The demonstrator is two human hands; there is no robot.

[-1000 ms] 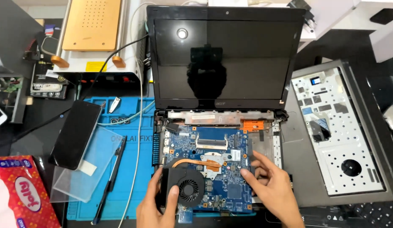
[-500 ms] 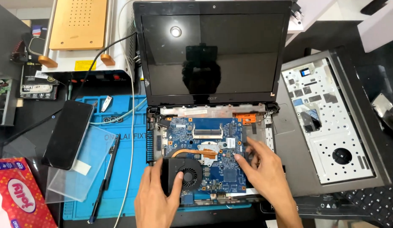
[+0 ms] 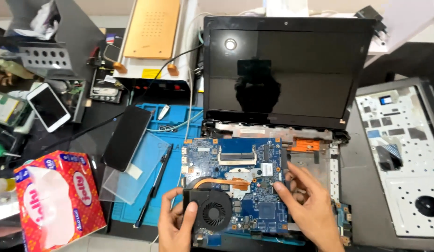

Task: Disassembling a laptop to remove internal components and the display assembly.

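Observation:
An opened laptop lies before me with its dark screen (image 3: 282, 70) upright and its blue motherboard (image 3: 235, 158) exposed in the base. A copper heat pipe runs from the board's middle to a black cooling fan (image 3: 212, 212) at the near left corner. My left hand (image 3: 176, 226) grips the fan's left side, thumb on its top. My right hand (image 3: 308, 205) rests on the board's right edge, fingertips pressing on it beside the bare chassis bay (image 3: 315, 163).
The removed grey palm-rest cover (image 3: 399, 154) lies upside down at the right. A blue work mat (image 3: 147, 186) at the left carries a black phone (image 3: 127, 137), a clear sheet and a black pen tool (image 3: 154, 184). A red tissue box (image 3: 58, 200) stands at near left. A white phone (image 3: 48, 106) and bench equipment (image 3: 151, 42) sit farther back.
The view has shifted so the laptop sits more to the right. My left hand has closed further around the fan. My right hand stays on the board's right edge.

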